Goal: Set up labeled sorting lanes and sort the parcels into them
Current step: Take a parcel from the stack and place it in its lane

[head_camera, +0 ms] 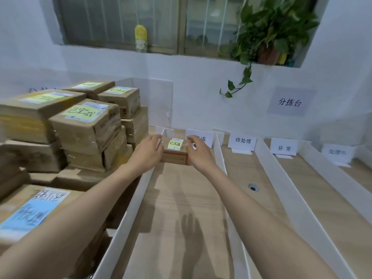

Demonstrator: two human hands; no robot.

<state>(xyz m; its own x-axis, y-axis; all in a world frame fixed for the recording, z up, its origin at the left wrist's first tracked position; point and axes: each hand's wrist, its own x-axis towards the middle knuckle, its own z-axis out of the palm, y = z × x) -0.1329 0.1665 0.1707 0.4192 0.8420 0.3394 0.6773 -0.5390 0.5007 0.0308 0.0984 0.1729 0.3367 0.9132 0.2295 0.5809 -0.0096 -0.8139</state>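
Both arms stretched forward over the table [181, 208]. Left hand [148, 152] against the left side of a small parcel [175, 153], right hand [198, 151] against its right side; fingers [154, 138] curled round the edges, gripping the parcel between them. Parcel at the far end of the leftmost lane, resting on the wood or just above it, cannot tell which. Yellow sticker [174, 144] with handwriting on its top face, red tape along the near edge.

Lanes marked off by white dividers [218, 150] running away toward the wall. Upright white label cards at the far ends: first card [201, 137] partly hidden behind the right hand, second card [242, 140] reading 待处理, third card [284, 147] reading 异常, fourth card [336, 152] too blurred to read. Second, third and fourth lanes without parcels. Small round hole [253, 187] in the table surface within the second lane.

Stack of parcels [86, 127] left of the first lane, several layers high, most with yellow stickers on top; one near parcel [30, 210] with a blue sheet. Grey wall sign [289, 101] reading 分拣台 above the lanes. Potted plant [269, 35] and yellow bottle [141, 38] on the window sill.
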